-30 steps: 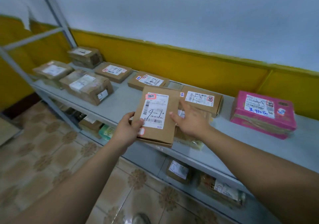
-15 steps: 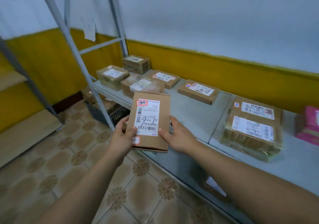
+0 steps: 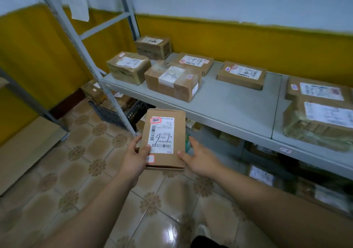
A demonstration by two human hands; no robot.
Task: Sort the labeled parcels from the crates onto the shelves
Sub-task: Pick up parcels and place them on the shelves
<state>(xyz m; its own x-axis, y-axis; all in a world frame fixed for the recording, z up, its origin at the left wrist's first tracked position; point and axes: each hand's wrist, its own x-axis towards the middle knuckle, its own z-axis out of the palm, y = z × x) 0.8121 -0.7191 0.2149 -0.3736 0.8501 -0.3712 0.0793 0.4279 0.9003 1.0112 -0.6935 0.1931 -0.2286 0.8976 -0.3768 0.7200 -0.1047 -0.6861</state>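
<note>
A flat brown parcel (image 3: 172,125) with a white barcode label marked "6-1" is held upright over the tiled floor, in front of the shelf's edge. My left hand (image 3: 134,157) grips its lower left corner, thumb on the label. My right hand (image 3: 198,157) supports its lower right edge, thumb against the parcel's bottom right corner. The grey metal shelf (image 3: 229,106) behind it carries several labeled brown parcels, among them a taped box (image 3: 172,83) nearest the front and a flat box (image 3: 241,74) further back.
A slanted grey shelf post (image 3: 91,64) stands left of the parcel. A dark plastic crate (image 3: 114,112) with parcels sits on the floor under the shelf. More parcels lie on the lower shelf (image 3: 267,173). Yellow wall behind; another rack at far left.
The view has swung left along the shelf; the pink parcel is out of sight. The held parcel has come back from over the shelf and now hangs lower, over the floor.
</note>
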